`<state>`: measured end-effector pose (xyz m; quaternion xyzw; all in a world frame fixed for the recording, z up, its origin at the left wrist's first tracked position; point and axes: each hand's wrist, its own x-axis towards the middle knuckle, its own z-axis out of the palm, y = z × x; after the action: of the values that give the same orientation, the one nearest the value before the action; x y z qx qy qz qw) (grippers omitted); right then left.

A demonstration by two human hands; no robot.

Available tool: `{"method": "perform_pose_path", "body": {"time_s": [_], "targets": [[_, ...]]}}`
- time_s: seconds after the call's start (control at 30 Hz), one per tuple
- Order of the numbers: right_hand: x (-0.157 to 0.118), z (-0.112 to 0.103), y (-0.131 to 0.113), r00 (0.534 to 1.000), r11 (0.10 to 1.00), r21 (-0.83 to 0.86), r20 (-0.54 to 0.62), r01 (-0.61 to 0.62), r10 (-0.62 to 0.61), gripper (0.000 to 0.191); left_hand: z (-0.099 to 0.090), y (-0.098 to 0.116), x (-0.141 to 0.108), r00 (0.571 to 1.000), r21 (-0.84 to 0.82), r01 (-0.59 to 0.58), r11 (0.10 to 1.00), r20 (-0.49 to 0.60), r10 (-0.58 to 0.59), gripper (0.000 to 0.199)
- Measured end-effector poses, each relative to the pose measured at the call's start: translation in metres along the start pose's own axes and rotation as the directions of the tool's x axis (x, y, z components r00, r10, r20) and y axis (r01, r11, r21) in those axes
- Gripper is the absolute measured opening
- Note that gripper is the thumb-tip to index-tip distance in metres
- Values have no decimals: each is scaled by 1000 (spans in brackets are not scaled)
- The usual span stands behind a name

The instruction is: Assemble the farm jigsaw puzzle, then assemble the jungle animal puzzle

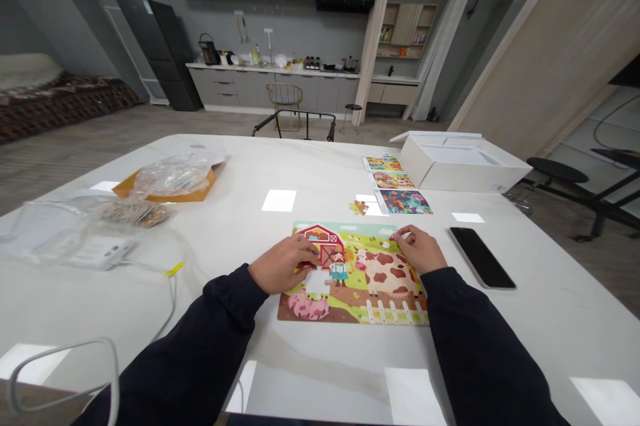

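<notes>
A farm jigsaw puzzle [390, 273] lies on the white table, with a red barn, a farmer, a spotted cow and a pig. White tabletop shows through a gap left of the farmer. My left hand [285, 264] is over the puzzle's left side, its fingers bent and closed around a red puzzle piece [310, 265] at the barn, just above the gap. At the upper right part of the puzzle, my right hand [423, 249] has thumb and index finger pinched together; what lies between them is too small to tell. Loose puzzle pieces [359, 207] rest beyond the far edge.
A black phone [481, 258] lies to the right. Picture cards [405, 202] and an open white box [465, 169] sit at the far right. On the left are plastic packaging [173, 176], an orange tray [200, 194], a bagged bundle [135, 211] and a white cable [117, 373].
</notes>
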<state>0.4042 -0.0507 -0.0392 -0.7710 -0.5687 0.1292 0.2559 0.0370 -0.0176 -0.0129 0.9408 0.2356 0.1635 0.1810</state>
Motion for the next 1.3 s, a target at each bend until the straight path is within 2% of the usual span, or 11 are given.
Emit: {"method": "perform_pose_path", "body": {"time_s": [0.13, 0.2, 0.3, 0.37, 0.43, 0.53, 0.63, 1.3], "targets": [[0, 0, 1, 1000, 1000, -5, 2, -3, 3, 21, 0, 2, 0, 1000, 13, 2, 1000, 23, -3, 35], [1, 1, 1, 1000, 1000, -2, 6, -8, 8, 21, -1, 2, 0, 1000, 38, 4, 999, -5, -4, 30], [1, 1, 2, 1000, 1000, 3, 7, -11, 11, 22, -4, -5, -3, 985, 78, 90, 993, -153, -77, 26], [1, 1, 3, 1000, 1000, 1, 11, -9, 9, 23, -5, -15, -7, 951, 81, 192, 978, -262, -165, 26], [2, 2, 3, 1000, 1000, -4, 16, -5, 5, 23, -4, -28, -10, 920, 87, 276, 957, -310, -238, 27], [2, 2, 4, 1000, 1000, -14, 8, 4, -4, 22, 1, -45, -13, 902, 124, 354, 927, -305, -304, 30], [2, 2, 3, 1000, 1000, -23, 0, 6, -6, 22, 6, -51, -13, 895, 146, 392, 908, -289, -340, 30], [2, 2, 4, 1000, 1000, -19, 5, 17, -17, 22, 8, -50, -12, 881, 124, 420, 899, -294, -371, 25]]}}
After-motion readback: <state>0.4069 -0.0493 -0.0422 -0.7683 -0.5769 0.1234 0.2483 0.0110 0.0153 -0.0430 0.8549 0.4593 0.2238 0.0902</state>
